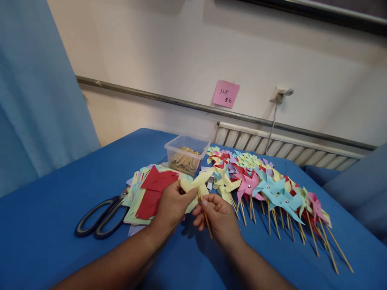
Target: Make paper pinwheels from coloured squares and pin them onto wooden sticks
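Observation:
My left hand is closed on the folded petals of a pale yellow paper pinwheel, held over the blue table. My right hand pinches a thin wooden stick that runs up behind the yellow paper. A stack of cut paper squares, red ones on top, lies just left of my left hand. To the right, several finished pinwheels on sticks lie in a row, in yellow, pink, blue and red.
Black-handled scissors lie at the left on the blue tablecloth. A clear plastic tub of sticks stands behind the paper. A wall with a rail, a pink note and a radiator is beyond; a blue curtain hangs left.

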### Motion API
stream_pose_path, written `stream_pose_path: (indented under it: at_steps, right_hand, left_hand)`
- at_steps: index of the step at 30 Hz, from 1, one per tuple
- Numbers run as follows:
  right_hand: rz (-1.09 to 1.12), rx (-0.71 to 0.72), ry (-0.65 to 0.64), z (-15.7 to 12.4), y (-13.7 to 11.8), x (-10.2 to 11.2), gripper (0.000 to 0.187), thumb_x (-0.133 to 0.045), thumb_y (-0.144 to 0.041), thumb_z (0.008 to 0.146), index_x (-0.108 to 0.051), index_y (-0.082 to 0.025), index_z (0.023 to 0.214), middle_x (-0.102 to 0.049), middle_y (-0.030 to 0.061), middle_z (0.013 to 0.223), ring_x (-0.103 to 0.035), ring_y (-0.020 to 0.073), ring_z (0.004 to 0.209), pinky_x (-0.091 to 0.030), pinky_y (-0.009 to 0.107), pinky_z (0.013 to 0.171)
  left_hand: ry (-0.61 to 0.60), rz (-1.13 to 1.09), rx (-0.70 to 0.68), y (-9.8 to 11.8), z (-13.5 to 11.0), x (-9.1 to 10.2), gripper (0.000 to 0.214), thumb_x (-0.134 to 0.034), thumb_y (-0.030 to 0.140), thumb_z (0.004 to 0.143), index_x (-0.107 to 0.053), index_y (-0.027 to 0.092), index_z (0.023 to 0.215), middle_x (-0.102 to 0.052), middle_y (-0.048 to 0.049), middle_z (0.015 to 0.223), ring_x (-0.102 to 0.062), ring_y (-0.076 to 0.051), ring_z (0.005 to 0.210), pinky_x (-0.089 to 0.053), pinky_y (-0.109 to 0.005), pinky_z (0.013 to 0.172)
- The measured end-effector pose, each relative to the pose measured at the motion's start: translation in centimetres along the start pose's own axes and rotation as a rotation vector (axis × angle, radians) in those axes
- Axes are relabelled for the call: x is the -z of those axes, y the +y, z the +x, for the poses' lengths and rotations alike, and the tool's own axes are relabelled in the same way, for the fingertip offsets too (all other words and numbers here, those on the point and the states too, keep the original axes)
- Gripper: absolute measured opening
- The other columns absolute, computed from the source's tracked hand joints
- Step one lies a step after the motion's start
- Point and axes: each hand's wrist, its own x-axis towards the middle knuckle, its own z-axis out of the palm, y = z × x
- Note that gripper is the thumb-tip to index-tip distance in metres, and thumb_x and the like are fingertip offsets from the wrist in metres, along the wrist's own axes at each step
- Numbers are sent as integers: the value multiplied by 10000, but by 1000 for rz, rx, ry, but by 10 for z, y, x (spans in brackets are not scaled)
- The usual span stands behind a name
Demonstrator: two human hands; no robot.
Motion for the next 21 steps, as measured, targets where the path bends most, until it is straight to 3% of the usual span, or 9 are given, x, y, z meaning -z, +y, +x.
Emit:
stream_pose_path:
  at_steps: [21]
  right_hand:
    - [11, 6, 1, 2, 10, 3, 417, -748, -504, 692, -527, -160, 772, -670, -1, 585, -590, 91, 390, -408, 142, 335]
  left_hand:
    - [53, -60, -7, 8, -3, -1, 190, -715, 299, 613, -617, 157, 693, -633, 24, 506, -492, -101, 356, -337, -199, 361]
